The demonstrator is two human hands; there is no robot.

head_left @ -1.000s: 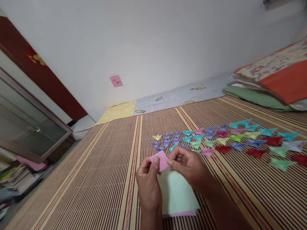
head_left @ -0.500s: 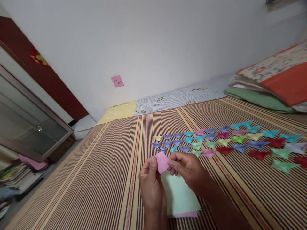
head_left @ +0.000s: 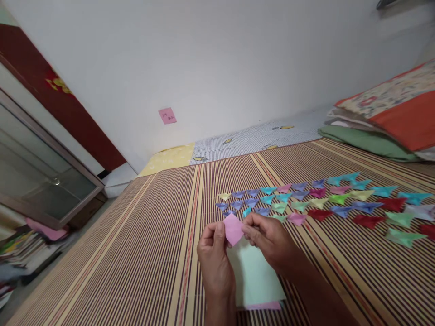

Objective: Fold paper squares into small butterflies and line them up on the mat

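A small folded piece of pink paper (head_left: pixel 234 230) is held up between both hands, one corner pointing up. My left hand (head_left: pixel 215 251) pinches its left side between thumb and fingers. On the right corner, the thumb and fingertips of my right hand (head_left: pixel 267 237) are closed. Beneath the hands lies a stack of paper sheets (head_left: pixel 260 276), pale green on top with a pink edge showing at the bottom. Just beyond the hands, several folded paper shapes (head_left: pixel 297 219) in many colours stand in rows; the hands hide part of the nearest row.
A striped bamboo mat (head_left: pixel 142 240) covers the bed. Patterned cloth (head_left: pixel 244 140) runs along the wall, where a pink note (head_left: pixel 167 115) is stuck. Folded bedding (head_left: pixel 384 122) is piled at the right. A glass-doored cabinet (head_left: pixel 44 167) and stacked books (head_left: pixel 30 253) are at left.
The pink paper has turned slightly and shows a wider face, its right corner now farther right. Both hands keep hold of it and have barely moved.
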